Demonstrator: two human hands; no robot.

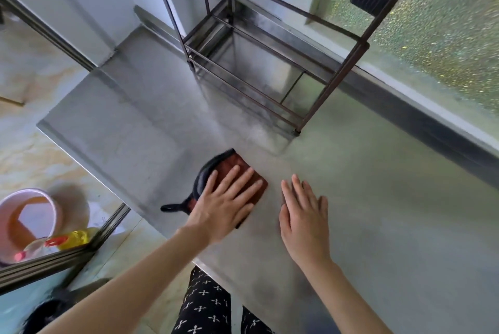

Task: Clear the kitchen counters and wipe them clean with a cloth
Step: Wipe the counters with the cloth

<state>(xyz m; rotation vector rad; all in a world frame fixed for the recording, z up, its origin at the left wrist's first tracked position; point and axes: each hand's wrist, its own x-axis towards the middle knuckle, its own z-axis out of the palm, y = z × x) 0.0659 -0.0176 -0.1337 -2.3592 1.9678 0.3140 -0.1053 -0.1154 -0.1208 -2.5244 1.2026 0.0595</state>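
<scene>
Left hand (224, 206) is pressed flat, fingers spread, on a folded reddish-brown cloth (244, 175) with black trim, sitting mid-way along the steel counter (378, 198) just in front of the empty wire rack (256, 68). Right hand (305, 220) lies open and flat on the bare steel just beside it, holding nothing. Down on the floor there's a pink bucket (29, 220) and what looks like a yellow bottle (75, 237), kinda blurry.

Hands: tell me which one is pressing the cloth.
The left hand: it lies flat on the reddish-brown cloth with fingers spread. The right hand rests palm-down on the bare steel counter beside it.
</scene>
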